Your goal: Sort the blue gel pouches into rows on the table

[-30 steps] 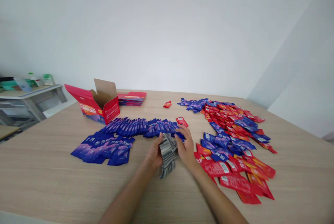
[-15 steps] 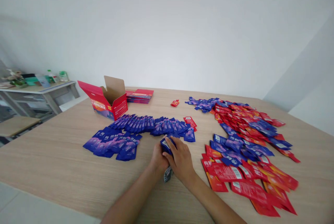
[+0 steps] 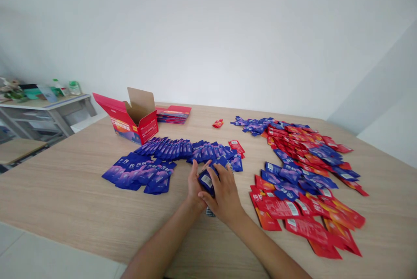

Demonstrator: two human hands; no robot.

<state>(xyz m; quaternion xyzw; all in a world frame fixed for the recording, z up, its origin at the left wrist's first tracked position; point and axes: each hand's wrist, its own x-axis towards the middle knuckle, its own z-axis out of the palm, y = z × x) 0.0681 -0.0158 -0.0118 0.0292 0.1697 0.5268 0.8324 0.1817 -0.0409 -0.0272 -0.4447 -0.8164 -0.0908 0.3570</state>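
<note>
Between my two hands, near the middle of the table, is a stack of blue sachets [image 3: 206,180] with a white barcode label facing up. My left hand [image 3: 194,188] cups the stack from the left and below, its fingers partly hidden. Over the top and right side lies my right hand [image 3: 224,192], fingers curled on the sachets. Just beyond them, a row of overlapping blue sachets [image 3: 176,149] stretches leftward, and a fanned group of blue sachets [image 3: 140,172] lies at the left. A red sachet [image 3: 236,146] touches the row's right end.
An open red carton [image 3: 148,126] stands at the back left, beside a pile of flat red cartons [image 3: 174,114]. Red sachets [image 3: 306,214] and blue ones are heaped along the right. One red sachet [image 3: 218,123] lies alone at the back. A side desk [image 3: 48,104] is far left.
My left hand's fingers have opened out somewhat around the stack, and more of its barcode side shows. The whole view has shifted slightly. My right hand stays over the sachets.
</note>
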